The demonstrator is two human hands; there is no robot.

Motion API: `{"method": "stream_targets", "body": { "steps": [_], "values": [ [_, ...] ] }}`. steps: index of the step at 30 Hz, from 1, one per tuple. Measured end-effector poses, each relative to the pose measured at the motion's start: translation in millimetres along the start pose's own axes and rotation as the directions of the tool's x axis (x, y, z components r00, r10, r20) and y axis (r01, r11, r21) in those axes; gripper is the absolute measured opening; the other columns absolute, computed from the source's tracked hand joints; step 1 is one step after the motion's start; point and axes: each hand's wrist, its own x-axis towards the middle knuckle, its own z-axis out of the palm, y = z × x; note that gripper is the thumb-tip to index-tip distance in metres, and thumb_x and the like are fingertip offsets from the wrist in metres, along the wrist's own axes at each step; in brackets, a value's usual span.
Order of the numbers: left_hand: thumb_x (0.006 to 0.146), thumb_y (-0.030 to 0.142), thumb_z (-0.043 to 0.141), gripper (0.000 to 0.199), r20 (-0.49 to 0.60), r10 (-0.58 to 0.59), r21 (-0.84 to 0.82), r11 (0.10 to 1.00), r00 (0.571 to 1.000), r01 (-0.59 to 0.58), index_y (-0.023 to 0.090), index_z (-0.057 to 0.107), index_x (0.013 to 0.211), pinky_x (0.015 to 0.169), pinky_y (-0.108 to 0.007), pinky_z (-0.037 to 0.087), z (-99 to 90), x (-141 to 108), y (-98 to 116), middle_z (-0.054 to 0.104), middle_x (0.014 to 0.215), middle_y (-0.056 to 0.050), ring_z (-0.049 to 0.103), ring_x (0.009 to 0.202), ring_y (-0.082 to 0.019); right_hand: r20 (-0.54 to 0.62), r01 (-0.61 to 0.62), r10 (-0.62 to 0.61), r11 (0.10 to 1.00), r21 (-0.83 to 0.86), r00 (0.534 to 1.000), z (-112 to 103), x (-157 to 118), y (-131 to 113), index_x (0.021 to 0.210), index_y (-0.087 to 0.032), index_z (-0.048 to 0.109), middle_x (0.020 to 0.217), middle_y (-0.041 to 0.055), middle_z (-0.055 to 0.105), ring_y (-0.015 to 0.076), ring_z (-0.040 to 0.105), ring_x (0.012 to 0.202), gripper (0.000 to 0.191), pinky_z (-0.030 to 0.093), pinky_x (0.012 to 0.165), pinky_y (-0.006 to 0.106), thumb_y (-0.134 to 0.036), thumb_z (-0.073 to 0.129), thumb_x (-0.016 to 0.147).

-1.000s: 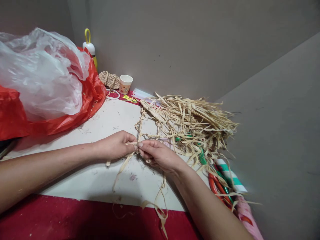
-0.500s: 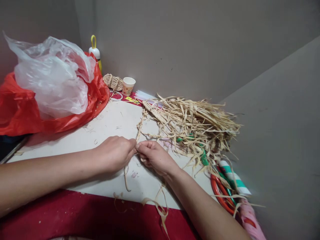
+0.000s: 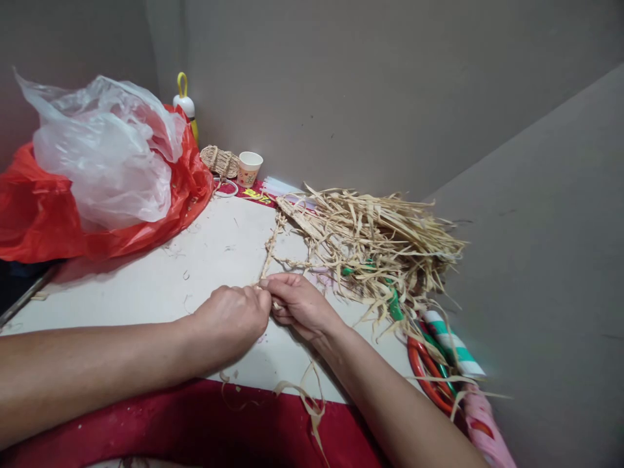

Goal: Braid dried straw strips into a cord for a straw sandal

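Observation:
A twisted straw cord (image 3: 269, 250) runs down the white tabletop from the straw pile to my fingers. My left hand (image 3: 238, 323) is closed in a fist, knuckles up, at the cord's near end. Pressed against it, my right hand (image 3: 299, 305) pinches the same cord between thumb and forefinger. The strands inside both grips are mostly hidden. A thinner straw braid (image 3: 292, 263) branches off to the right just beyond my hands. Loose strips of straw (image 3: 312, 406) hang over the near table edge below my right wrist.
A heap of dry straw (image 3: 390, 234) lies to the right, beside red tubing (image 3: 424, 374) and a striped roll (image 3: 453, 344). On the left sits a red plastic bag (image 3: 195, 188) with a clear bag (image 3: 112, 156). A paper cup (image 3: 249, 170) and a woven straw piece (image 3: 219, 161) stand behind.
My left hand has shifted slightly nearer and to the right, its fist now turned over the cord's end. My right hand keeps its pinch with little movement.

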Motion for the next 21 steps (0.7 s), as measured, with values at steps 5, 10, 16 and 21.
{"method": "stream_targets", "body": {
  "steps": [5,10,16,21],
  "values": [
    [0.075,0.007,0.041,0.019,0.05,0.144,-0.157,0.978,0.988,-0.134,0.012,0.057,0.081,0.046,-0.029,0.037,-7.9,-15,3,0.059,0.066,-0.011,0.057,0.054,-0.021,0.018,-0.018,0.019,1.0,-0.003,1.0,-3,0,-2,0.061,-0.014,0.052,0.039,-0.01,0.034,0.0011,0.02,0.033,0.024,0.006,0.032,0.016,-0.03,0.07,0.064],
    [0.079,0.024,0.044,0.021,0.053,-0.1,-0.569,0.815,0.994,0.112,0.018,0.057,0.064,0.051,-0.025,0.032,-30.0,-2,-31,0.055,0.056,-0.003,0.047,0.049,-0.013,0.046,0.016,-0.016,1.0,0.002,0.999,-4,-1,-5,0.059,-0.015,0.048,0.04,-0.0103,0.033,0.001,0.018,0.033,0.027,0.006,0.033,0.016,-0.03,0.07,0.065],
    [0.071,0.025,0.049,0.021,0.348,-0.146,-0.937,-0.022,0.926,0.348,0.014,0.055,0.088,0.054,-0.023,0.038,-12.0,30,-51,0.056,0.063,0.0,0.05,0.054,-0.011,0.076,0.027,-0.023,0.998,-0.05,0.997,-7,0,-4,0.064,-0.016,0.049,0.039,-0.0117,0.029,0.0013,0.015,0.033,0.026,0.006,0.033,0.017,-0.032,0.07,0.067],
    [0.072,0.024,0.044,0.011,0.434,-0.02,-0.894,-0.128,0.901,0.429,0.017,0.049,0.066,0.041,-0.021,0.02,0.4,34,-42,0.035,0.045,0.007,0.027,0.038,-0.006,0.118,0.038,-0.027,0.995,-0.09,0.993,-12,1,-3,0.064,-0.016,0.049,0.041,-0.011,0.031,0.0021,0.017,0.034,0.026,0.009,0.034,0.018,-0.033,0.068,0.07]
  ]
}}
